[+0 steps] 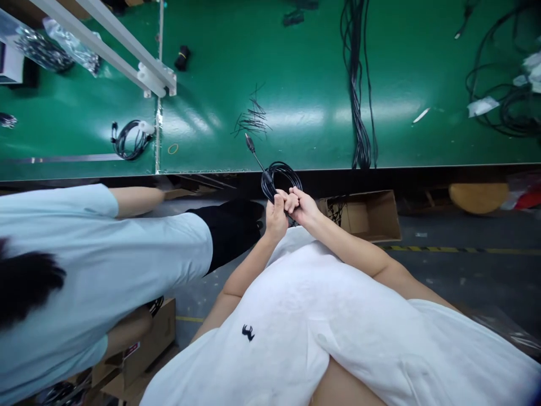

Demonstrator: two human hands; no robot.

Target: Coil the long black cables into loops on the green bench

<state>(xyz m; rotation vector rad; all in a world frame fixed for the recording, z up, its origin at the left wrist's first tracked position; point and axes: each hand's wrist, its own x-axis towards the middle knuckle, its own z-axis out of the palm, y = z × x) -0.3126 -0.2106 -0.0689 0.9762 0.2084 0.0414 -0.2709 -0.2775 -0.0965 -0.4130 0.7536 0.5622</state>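
Note:
A coiled black cable [286, 168] is held in front of my body, just off the near edge of the green table. My left hand [278, 215] is closed round the lower left of the coil, thumb upward. Close against it, my right hand [301, 205] has its fingers bent at the bottom of the coil; whatever they pinch there is hidden. One cable end with a plug [250, 143] sticks up and left over the table edge. Beyond it, several short thin black ties [252, 117] lie scattered on the tabletop.
Long black cables [358, 84] hang over the table edge on the right. Another coil [131, 140] and a rubber band [173, 149] lie at left, near a white metal frame [127, 45]. A co-worker [105, 242] stands at my left. A cardboard box [367, 217] sits below the table.

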